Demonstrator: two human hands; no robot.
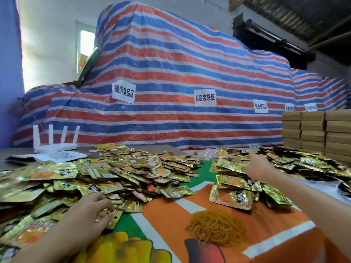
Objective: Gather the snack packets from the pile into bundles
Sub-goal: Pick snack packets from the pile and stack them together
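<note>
Some packets (116,215) in left hand (91,209); right hand (256,166) outstretched.

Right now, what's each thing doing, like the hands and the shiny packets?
Snack packets: heaped in loose piles.
Left-hand grip: fingers curled on packets at the pile's edge.
Right-hand grip: fingers straight, reaching over packets.
Rubber bands: loose heap, untouched.
Router: antennas upright.
Boxes: stacked.
</note>
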